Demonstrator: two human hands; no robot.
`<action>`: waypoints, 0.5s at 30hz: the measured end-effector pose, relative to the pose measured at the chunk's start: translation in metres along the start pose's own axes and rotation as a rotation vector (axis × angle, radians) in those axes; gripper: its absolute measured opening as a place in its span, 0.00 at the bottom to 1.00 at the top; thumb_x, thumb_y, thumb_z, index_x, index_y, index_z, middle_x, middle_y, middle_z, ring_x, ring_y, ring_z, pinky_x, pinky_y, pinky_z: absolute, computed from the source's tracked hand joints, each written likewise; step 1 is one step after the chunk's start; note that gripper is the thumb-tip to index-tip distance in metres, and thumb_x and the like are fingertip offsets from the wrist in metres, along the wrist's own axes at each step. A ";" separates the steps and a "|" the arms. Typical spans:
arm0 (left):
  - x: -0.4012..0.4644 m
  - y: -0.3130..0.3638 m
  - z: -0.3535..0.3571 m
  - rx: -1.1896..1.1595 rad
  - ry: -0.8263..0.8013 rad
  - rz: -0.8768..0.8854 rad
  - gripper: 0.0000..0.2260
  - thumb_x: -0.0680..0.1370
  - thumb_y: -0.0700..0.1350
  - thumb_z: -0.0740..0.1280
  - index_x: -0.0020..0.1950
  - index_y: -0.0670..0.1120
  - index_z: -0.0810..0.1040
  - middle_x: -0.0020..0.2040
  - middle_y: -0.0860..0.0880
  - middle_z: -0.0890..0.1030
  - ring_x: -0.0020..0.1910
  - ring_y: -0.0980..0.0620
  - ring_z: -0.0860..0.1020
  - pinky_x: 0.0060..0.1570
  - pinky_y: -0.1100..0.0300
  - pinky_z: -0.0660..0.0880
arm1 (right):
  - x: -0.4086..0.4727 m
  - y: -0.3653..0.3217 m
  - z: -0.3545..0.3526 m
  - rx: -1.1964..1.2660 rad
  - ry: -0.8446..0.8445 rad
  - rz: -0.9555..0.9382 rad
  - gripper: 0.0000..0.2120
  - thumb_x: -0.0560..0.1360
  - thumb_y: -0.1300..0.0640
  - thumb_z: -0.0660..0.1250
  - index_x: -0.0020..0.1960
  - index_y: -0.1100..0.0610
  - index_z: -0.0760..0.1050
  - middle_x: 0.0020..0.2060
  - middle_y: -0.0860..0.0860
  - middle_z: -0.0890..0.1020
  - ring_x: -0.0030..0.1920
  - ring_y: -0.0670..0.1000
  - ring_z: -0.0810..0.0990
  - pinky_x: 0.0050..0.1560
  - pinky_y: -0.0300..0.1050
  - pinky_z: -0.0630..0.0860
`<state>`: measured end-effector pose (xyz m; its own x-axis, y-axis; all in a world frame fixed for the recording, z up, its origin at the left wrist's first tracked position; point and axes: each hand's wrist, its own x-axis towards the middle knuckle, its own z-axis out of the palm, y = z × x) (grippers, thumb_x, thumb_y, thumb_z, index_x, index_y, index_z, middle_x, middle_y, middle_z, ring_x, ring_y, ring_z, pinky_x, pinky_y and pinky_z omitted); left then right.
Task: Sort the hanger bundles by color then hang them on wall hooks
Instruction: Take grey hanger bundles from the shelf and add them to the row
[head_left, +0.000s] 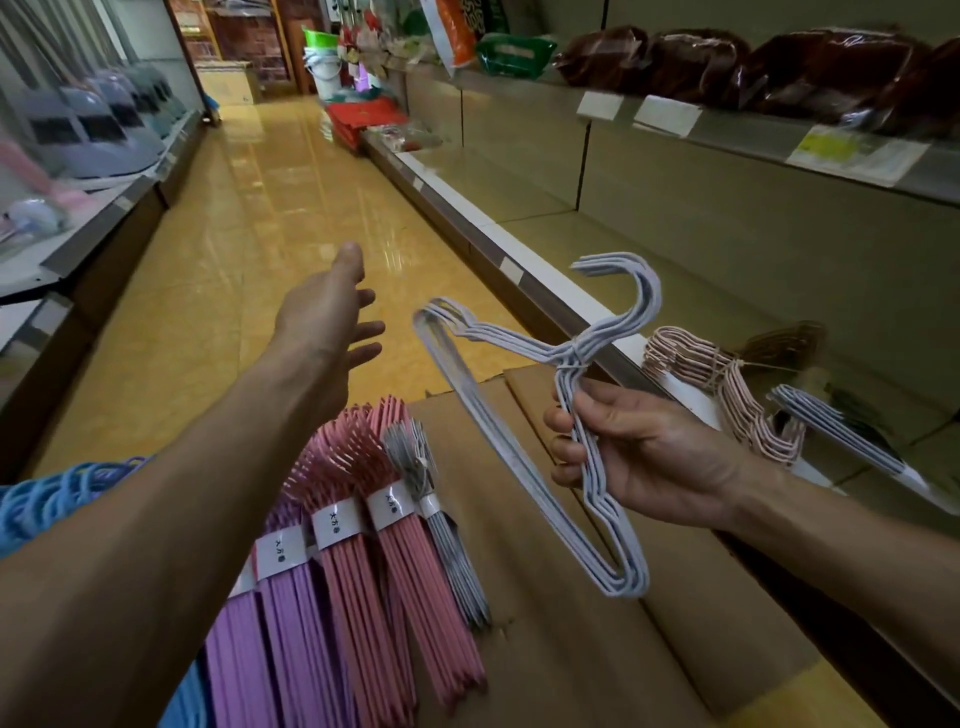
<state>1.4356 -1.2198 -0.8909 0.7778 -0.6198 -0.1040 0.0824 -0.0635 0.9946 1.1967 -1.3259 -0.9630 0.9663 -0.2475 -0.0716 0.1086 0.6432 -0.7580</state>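
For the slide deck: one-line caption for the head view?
Right hand grips tied pale-blue wire hanger bundle; open left hand reaches forward above banded pink plastic hanger bundles.

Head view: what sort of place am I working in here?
Most likely a shop aisle: a long shelf unit with price tags on its edge, bagged goods above, and labelled hanger bundles on cardboard.

A shop aisle runs away from the camera, its glossy yellow tile floor (244, 208) catching pale reflections. Metal shelving (675, 218) lines the right side, its upper shelf carrying dark brown bagged goods (779, 67) and price labels (667, 115). On the left, another shelf (98, 208) holds grey-blue dustpans (98, 130). Red packages (363, 117) and buckets (324, 62) stand far off.
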 end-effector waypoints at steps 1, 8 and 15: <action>-0.001 -0.001 0.000 0.023 -0.013 0.011 0.22 0.83 0.59 0.57 0.70 0.46 0.73 0.61 0.49 0.78 0.56 0.46 0.79 0.54 0.51 0.78 | 0.001 0.003 -0.004 0.014 0.024 0.009 0.04 0.81 0.63 0.60 0.54 0.58 0.71 0.45 0.56 0.72 0.40 0.52 0.74 0.45 0.47 0.73; -0.004 -0.015 -0.003 0.218 -0.074 0.130 0.18 0.83 0.55 0.59 0.65 0.45 0.76 0.55 0.51 0.80 0.53 0.50 0.80 0.52 0.54 0.79 | 0.016 0.029 -0.016 -0.223 0.297 0.117 0.21 0.74 0.65 0.70 0.66 0.61 0.72 0.44 0.55 0.81 0.43 0.52 0.78 0.48 0.50 0.75; -0.005 -0.023 -0.004 0.287 -0.123 0.190 0.16 0.84 0.54 0.58 0.63 0.45 0.77 0.54 0.52 0.81 0.51 0.51 0.81 0.55 0.52 0.79 | 0.051 0.066 -0.033 -0.522 0.469 0.222 0.20 0.78 0.69 0.66 0.66 0.52 0.73 0.49 0.53 0.84 0.48 0.49 0.82 0.50 0.48 0.79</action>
<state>1.4325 -1.2122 -0.9133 0.6803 -0.7299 0.0659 -0.2477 -0.1443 0.9580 1.2457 -1.3203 -1.0380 0.7383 -0.5106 -0.4407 -0.3166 0.3145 -0.8949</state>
